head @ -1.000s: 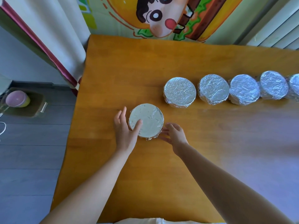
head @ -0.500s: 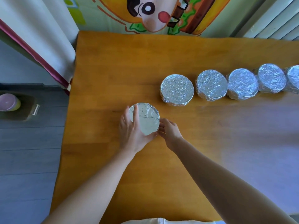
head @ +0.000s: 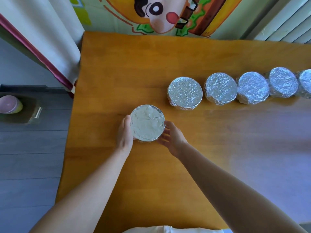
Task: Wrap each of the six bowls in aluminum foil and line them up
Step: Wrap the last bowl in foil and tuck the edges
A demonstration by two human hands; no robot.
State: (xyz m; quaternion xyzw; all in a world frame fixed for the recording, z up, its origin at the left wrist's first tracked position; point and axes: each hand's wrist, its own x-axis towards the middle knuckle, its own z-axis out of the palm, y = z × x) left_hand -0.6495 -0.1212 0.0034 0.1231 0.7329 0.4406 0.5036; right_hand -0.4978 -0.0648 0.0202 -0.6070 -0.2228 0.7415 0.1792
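The sixth foil-wrapped bowl (head: 147,123) is cupped on the table (head: 117,68) between left hand (head: 124,133) and right hand (head: 170,137), short of the wrapped row (head: 218,89); likely light and rigid, foil tear-prone, best gripped at opposite sides.

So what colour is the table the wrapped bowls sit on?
Warm orange-brown wood, seen in the head view: the table under the foil-wrapped bowls.

Bright daylight fills the scene. A pale bluish sheen washes over the right side of the orange wooden worktop (head: 134,68). Foil tops glint softly, without harsh glare. Wide-angle distortion bends the worktop's edges. Focus is reasonably sharp, slightly soft toward the corners.
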